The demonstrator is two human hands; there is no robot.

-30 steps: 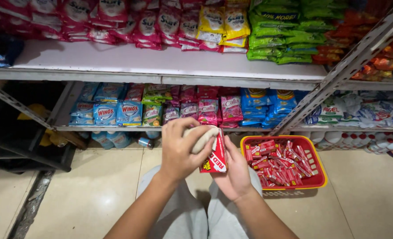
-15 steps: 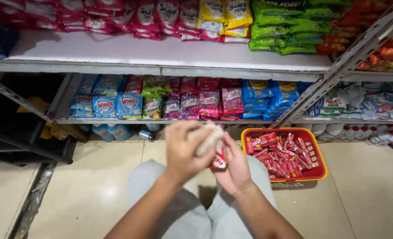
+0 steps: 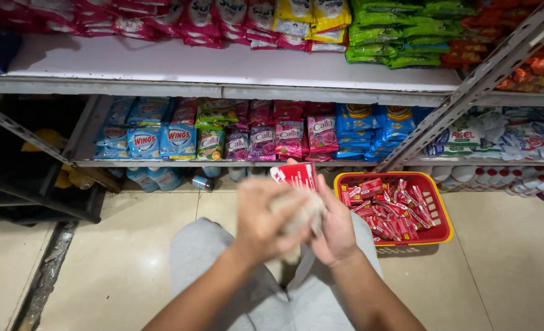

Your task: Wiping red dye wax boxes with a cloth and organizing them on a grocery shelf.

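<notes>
Red packet (image 3: pixel 295 175) | right hand (image 3: pixel 336 224) fingers gripping it; left hand (image 3: pixel 266 220) blurred, clutching beige cloth (image 3: pixel 299 214) | red basket (image 3: pixel 434 236) beside

Grey metal shelving rack (image 3: pixel 235 92) with white boards, standing on beige tiled floor (image 3: pixel 112 245). Landmark: red plastic basket (image 3: pixel 434 211), sitting on the floor, filled with small red packets (image 3: pixel 385 205). Up and left of the basket, the lower shelf carries blue detergent sachets (image 3: pixel 143 138), green sachets (image 3: pixel 213 125), pink and purple sachets (image 3: pixel 287 132), then blue pouches (image 3: pixel 370 125) nearest the basket. Higher above the basket, the top board holds red-pink packs (image 3: pixel 161 15), yellow packs (image 3: pixel 311 15) and green packs (image 3: pixel 400 30). Left of the basket, under the rack, pale blue bottles (image 3: pixel 152 178) stand on the floor. Right of the basket, white bottles (image 3: pixel 498 178) on the floor.
</notes>
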